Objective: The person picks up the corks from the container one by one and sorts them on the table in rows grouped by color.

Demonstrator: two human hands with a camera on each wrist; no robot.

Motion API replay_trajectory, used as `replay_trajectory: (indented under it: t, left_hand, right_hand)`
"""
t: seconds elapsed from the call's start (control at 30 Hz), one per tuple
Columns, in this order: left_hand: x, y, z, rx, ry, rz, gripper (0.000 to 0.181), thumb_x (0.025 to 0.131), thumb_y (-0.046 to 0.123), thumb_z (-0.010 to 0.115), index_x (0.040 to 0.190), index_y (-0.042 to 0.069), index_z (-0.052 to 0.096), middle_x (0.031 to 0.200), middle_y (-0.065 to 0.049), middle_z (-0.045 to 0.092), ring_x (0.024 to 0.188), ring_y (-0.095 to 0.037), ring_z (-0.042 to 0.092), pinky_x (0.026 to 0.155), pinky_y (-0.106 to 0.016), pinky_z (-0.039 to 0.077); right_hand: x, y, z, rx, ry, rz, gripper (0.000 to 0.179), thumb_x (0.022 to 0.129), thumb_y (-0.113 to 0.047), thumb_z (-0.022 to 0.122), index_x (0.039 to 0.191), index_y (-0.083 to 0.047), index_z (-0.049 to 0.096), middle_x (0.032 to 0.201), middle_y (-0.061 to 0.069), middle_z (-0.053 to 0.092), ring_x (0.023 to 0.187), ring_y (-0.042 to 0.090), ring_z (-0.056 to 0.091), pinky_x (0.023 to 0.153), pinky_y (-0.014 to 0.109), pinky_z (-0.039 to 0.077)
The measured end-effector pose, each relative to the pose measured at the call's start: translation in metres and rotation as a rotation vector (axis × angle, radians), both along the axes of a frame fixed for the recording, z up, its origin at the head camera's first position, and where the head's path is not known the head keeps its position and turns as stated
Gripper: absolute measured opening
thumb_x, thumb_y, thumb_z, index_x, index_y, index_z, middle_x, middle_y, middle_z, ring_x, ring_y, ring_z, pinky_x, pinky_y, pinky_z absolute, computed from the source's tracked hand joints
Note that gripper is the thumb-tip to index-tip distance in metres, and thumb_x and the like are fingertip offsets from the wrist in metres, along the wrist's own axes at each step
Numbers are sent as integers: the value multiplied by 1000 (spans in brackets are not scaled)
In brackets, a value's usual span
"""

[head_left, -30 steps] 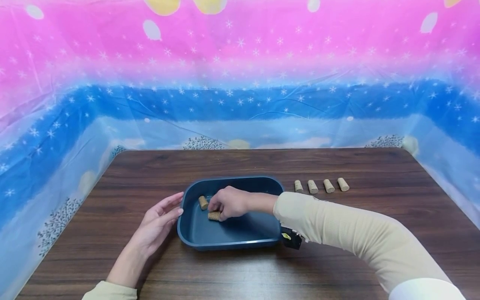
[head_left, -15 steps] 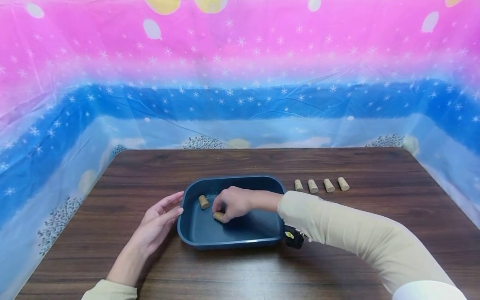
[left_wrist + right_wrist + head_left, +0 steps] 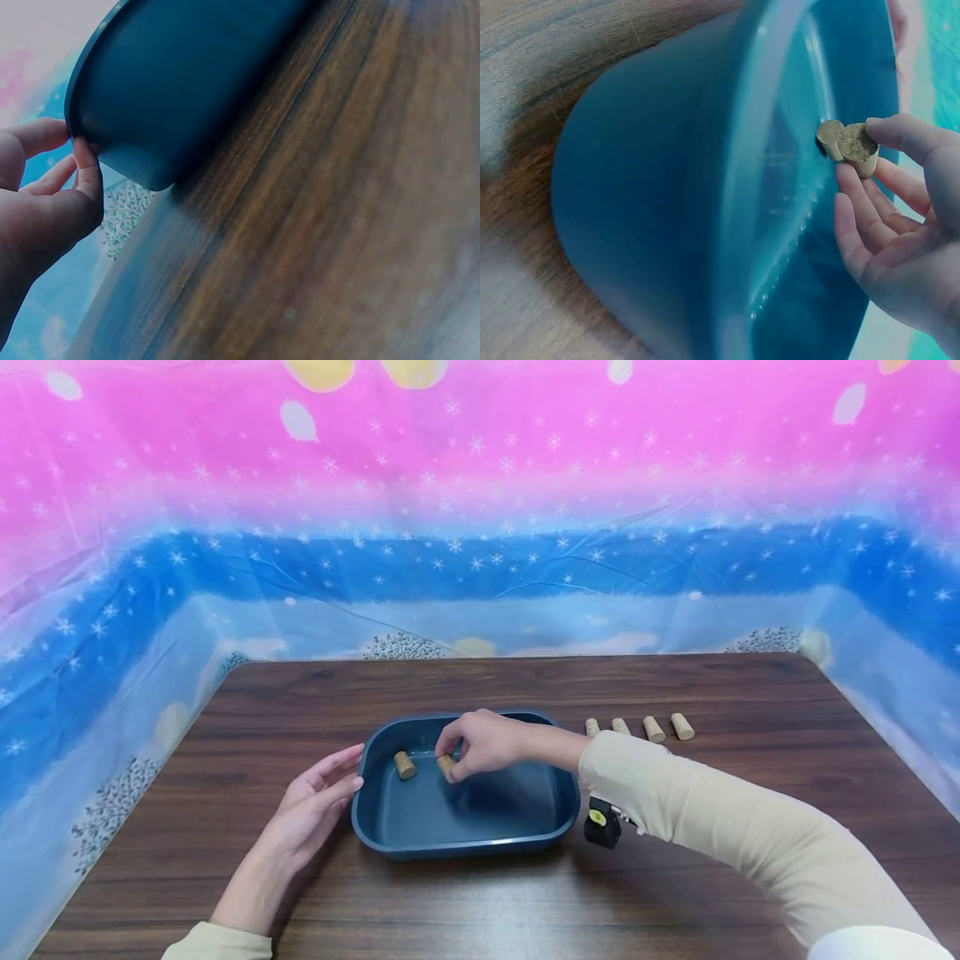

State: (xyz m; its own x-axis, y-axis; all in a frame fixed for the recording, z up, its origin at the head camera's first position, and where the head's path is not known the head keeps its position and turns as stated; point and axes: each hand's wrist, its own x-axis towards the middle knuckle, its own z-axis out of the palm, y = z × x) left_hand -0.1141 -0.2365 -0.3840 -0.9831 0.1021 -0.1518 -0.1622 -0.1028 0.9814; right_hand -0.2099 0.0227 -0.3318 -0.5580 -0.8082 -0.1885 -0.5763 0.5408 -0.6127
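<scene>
In the head view my right hand (image 3: 487, 743) is over the blue rectangular basin (image 3: 465, 847), pinching a cork stopper (image 3: 446, 766) between thumb and fingers. The right wrist view gives that held cork (image 3: 861, 144) end-on, raised inside the basin wall. A second cork (image 3: 405, 765) lies on the basin floor near its left end, just left of the held one. My left hand (image 3: 313, 806) is at the basin's left side, its extended fingertips touching the rim. Close up in the left wrist view, thumb and fingers (image 3: 45, 136) meet the outer wall just at the rim.
Several more corks (image 3: 653, 729) stand in a row on the brown wooden table (image 3: 480, 910), right of the basin; my right sleeve (image 3: 705, 810) partly covers the nearest. A black wrist camera (image 3: 602, 827) hangs under that sleeve. A patterned pink and blue cloth (image 3: 480, 560) surrounds the table.
My right hand has lifted the held cork from the basin floor and moved slightly right and away from me. My left hand stays at the rim, and the second cork has not moved.
</scene>
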Motion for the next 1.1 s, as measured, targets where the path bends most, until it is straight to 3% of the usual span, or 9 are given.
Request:
replay_trajectory:
  t: [0.5, 0.77, 1.1]
  left_hand:
    - [0, 1, 0, 5, 11, -3, 55, 97, 8, 59, 145, -3, 35, 131, -3, 47, 115, -10, 51, 95, -21, 43]
    - [-1, -1, -2, 1, 0, -1, 55, 97, 9, 58, 146, -1, 35, 132, -3, 47, 117, -10, 49, 96, -20, 43]
    - [-1, -1, -2, 0, -11, 3, 55, 97, 10, 58, 146, 1, 35, 135, -5, 44, 118, -10, 49, 96, -20, 43]
  right_hand:
    - [1, 45, 8, -147, -11, -81, 30, 88, -19, 70, 114, -3, 67, 97, -3, 67, 89, 7, 64, 77, 26, 50]
    - [3, 75, 9, -205, -113, -200, 33, 87, -18, 70, 117, -5, 65, 101, -4, 67, 96, 11, 62, 84, 35, 49]
    - [2, 111, 11, -231, -90, -273, 43, 87, -24, 72, 123, -2, 63, 105, 1, 68, 98, 17, 63, 85, 39, 50]
